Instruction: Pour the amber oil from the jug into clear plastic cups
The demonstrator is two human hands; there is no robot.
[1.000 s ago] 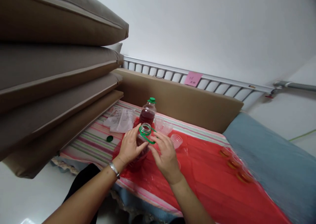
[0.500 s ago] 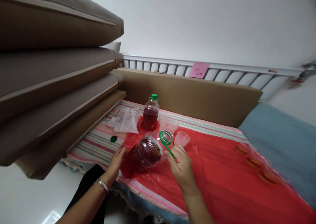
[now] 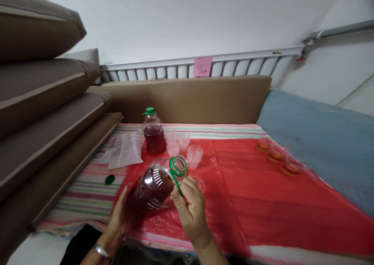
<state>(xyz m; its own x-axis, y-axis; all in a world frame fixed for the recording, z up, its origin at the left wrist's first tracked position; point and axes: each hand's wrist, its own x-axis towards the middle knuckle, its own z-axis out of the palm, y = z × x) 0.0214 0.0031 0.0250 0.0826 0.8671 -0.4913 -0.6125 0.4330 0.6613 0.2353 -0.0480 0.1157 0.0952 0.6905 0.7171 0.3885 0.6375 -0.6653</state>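
A large clear plastic bottle [image 3: 154, 187] of dark red liquid is tilted, its uncapped mouth pointing up and to the right. My right hand [image 3: 191, 206] is closed on the green carrying handle [image 3: 177, 181] at its neck. Against the bottle's base rests my left hand [image 3: 119, 214], its palm side hidden behind the bottle. Just beyond the neck stand several clear plastic cups [image 3: 194, 156], and another cup [image 3: 200, 184] is partly hidden behind my right hand. A loose green cap [image 3: 110, 179] lies on the striped cloth to the left.
Behind stands a second bottle [image 3: 154, 138] with its green cap on, beside white plastic bags [image 3: 125, 150]. Three cups of amber liquid [image 3: 276, 154] line the right side of the red sheet [image 3: 263, 202]. Stacked cushions [image 3: 52, 113] rise at left; a padded board [image 3: 189, 101] closes the back.
My view has turned right, so everything sits further left in it. Both hands still hold the tilted bottle, and the cup behind my right hand now shows.
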